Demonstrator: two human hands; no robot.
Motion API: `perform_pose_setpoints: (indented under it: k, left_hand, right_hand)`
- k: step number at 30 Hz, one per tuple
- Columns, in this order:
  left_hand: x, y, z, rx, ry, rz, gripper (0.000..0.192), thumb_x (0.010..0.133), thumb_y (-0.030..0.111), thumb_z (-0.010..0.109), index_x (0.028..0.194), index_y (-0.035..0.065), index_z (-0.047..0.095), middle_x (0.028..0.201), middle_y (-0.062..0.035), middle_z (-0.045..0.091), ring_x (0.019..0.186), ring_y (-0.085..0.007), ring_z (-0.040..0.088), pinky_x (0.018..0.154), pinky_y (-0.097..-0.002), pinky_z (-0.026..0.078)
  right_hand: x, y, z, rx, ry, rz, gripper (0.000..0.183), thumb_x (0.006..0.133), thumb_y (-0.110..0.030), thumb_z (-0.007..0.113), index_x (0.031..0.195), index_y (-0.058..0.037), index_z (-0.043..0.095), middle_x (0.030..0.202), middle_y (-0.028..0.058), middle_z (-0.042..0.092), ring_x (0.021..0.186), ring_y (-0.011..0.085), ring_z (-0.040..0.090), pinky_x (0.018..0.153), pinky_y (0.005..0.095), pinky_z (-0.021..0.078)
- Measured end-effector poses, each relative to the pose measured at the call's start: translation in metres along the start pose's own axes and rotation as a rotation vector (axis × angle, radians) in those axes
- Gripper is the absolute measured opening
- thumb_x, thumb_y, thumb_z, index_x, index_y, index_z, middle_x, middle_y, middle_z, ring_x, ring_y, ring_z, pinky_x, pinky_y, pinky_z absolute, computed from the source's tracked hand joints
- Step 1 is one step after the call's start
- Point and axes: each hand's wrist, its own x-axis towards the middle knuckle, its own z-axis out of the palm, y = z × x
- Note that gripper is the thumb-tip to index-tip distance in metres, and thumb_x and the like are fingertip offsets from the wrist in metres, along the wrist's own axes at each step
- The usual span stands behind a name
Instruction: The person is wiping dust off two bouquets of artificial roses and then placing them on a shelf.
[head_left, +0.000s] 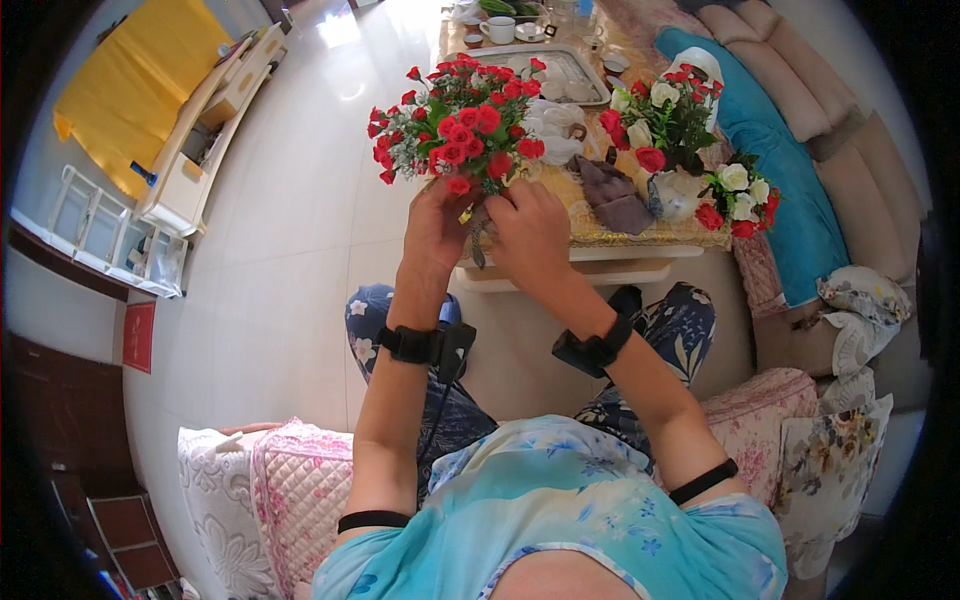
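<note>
A full bouquet of small red roses (465, 139), with pale green sprigs among the blooms, is held up over the near end of the table. My left hand (437, 225) grips it from below on the left. On the other side, my right hand (529, 232) has its fingers curled in at the base of the bouquet. Between the hands a grey-green stem-like piece (478, 240) hangs down, and a small yellow bit (466, 215) shows by my left fingers. The blooms and my fingers hide exactly where the stems are gripped.
The table's patterned cloth (652, 236) bears a crumpled dark cloth (615, 196), a white plastic bag (553, 127), a metal tray (592, 64) and a white mug (498, 30). Red-and-white flower arrangements (660, 112) stand at the right, near the sofa (862, 180).
</note>
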Motion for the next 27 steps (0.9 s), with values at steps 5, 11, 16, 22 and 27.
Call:
perform_pose_setpoints:
  k: [5, 11, 16, 22, 27]
  left_hand:
    - [-0.012, -0.013, -0.022, 0.173, 0.181, 0.006, 0.03, 0.079, 0.013, 0.062, 0.108, 0.004, 0.058, 0.098, -0.0065, 0.061, 0.092, -0.0206, 0.057, 0.083, -0.0332, 0.045]
    - [0.001, -0.059, -0.045, 0.755, 0.479, 0.347, 0.06, 0.063, 0.016, 0.079, 0.112, -0.0046, 0.052, 0.107, -0.0141, 0.055, 0.098, -0.0252, 0.054, 0.084, -0.0341, 0.044]
    - [0.052, -0.086, -0.065, 1.353, 0.366, 0.662, 0.076, 0.061, 0.028, 0.083, 0.121, -0.0021, 0.048, 0.108, -0.0194, 0.057, 0.104, -0.0372, 0.05, 0.088, -0.0406, 0.042]
    - [0.064, -0.085, -0.06, 1.428, 0.408, 0.608, 0.069, 0.061, 0.03, 0.085, 0.117, 0.0032, 0.054, 0.112, -0.0153, 0.059, 0.106, -0.0337, 0.052, 0.089, -0.0427, 0.041]
    - [0.066, -0.037, -0.064, 0.932, -0.033, 0.15, 0.049, 0.068, 0.016, 0.081, 0.11, -0.0002, 0.06, 0.097, -0.0098, 0.066, 0.091, -0.0216, 0.063, 0.08, -0.0346, 0.051]
  right_hand:
    - [-0.043, 0.02, -0.02, 0.128, -0.04, 0.139, 0.028, 0.059, -0.003, 0.065, 0.086, -0.0068, 0.064, 0.08, 0.0114, 0.051, 0.077, 0.0333, 0.054, 0.063, 0.042, 0.0429]
    - [-0.096, 0.055, -0.021, 0.149, -0.13, 0.36, 0.023, 0.065, -0.005, 0.067, 0.087, -0.0053, 0.064, 0.083, 0.0128, 0.055, 0.08, 0.0342, 0.055, 0.065, 0.0422, 0.044]
    - [-0.104, 0.05, -0.026, 0.222, -0.206, 0.458, 0.022, 0.066, -0.009, 0.069, 0.088, -0.0062, 0.065, 0.085, 0.0125, 0.056, 0.083, 0.0341, 0.056, 0.067, 0.0432, 0.0448]
    - [-0.113, 0.06, -0.025, 0.265, -0.169, 0.458, 0.024, 0.065, -0.001, 0.067, 0.089, -0.0058, 0.066, 0.08, 0.0127, 0.056, 0.074, 0.0332, 0.057, 0.062, 0.0399, 0.0443]
    - [-0.115, 0.067, -0.024, 0.31, -0.247, 0.558, 0.024, 0.067, -0.01, 0.072, 0.09, -0.0039, 0.066, 0.082, 0.0141, 0.057, 0.082, 0.0355, 0.056, 0.069, 0.0432, 0.0439]
